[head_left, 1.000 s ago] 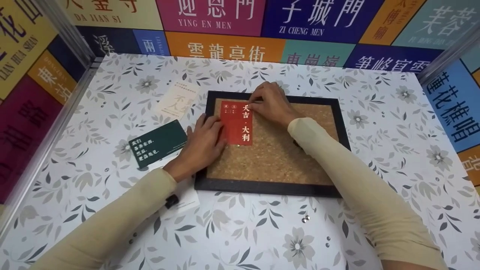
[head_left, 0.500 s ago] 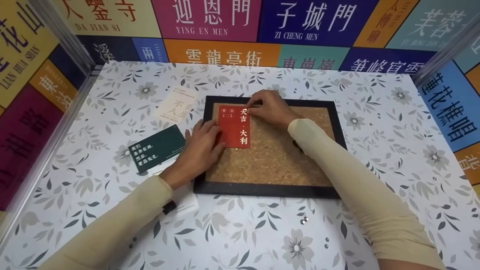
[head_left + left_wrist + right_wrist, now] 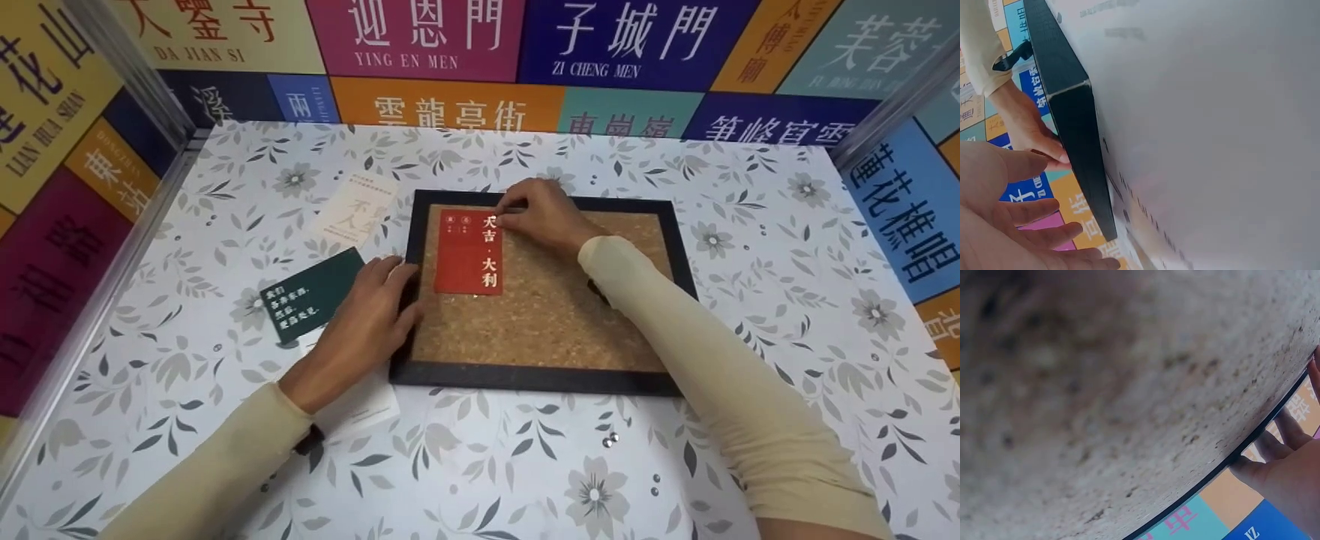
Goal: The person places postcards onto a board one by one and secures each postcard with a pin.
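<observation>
A red card with pale Chinese characters lies upright on the cork board, near its upper left corner. My right hand pinches at the card's upper right corner with thumb and forefinger; what is between the fingertips is hidden. Off the card, my left hand hovers by the left side of the board's black frame, over the green card. In the left wrist view the left hand's fingers are spread and nothing is in them.
Left of the board lie a cream card and white cards, partly under the left arm. Small silver pins sit on the floral tabletop in front. Colourful sign-printed walls enclose the back and sides.
My left hand has lifted off the red card and drawn back left, past the frame's edge. The right hand stays at the card's corner.
</observation>
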Demonstrator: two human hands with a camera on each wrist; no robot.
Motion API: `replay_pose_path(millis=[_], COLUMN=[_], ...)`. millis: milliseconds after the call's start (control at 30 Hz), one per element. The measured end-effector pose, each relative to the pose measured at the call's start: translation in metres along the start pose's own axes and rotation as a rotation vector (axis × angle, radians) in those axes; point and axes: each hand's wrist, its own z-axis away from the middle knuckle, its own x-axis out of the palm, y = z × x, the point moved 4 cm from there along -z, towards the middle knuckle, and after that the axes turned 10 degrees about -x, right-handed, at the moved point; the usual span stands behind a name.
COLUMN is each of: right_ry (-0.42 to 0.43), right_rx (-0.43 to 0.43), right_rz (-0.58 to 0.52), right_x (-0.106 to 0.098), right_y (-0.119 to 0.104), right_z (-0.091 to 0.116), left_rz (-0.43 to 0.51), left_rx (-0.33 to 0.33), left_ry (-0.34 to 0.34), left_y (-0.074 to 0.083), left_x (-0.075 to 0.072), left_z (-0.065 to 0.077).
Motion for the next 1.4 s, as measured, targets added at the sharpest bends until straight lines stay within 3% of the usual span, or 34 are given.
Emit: replay_pose_path(millis=[300, 567, 833, 1200, 1400], right_ry=[-0.006, -0.003, 0.008, 0.006, 0.001], right_rx=[0.035, 0.031, -0.007, 0.008, 0.014], right_rz=[0.005, 0.010, 0.000, -0.001, 0.008], right_x=[-0.001, 0.000, 0.001, 0.001, 0.001], right_y=[-0.001, 0.000, 0.000, 0.001, 0.000], right_z=[0.001, 0.000, 0.000, 0.001, 0.000], left_rz=[-0.010, 0.016, -0.006, 0.039, -0.001], left_rx=[-0.027, -0.034, -0.095, -0.180, -0.205], left_ry=[-0.003, 0.047, 0.063, 0.020, -0.020], left_y=[-0.012, -0.024, -0.044, -0.071, -0.077], left_x=[-0.010, -0.017, -0.027, -0.041, -0.051], left_z=[0.013, 0.020, 0.021, 0.020, 0.019])
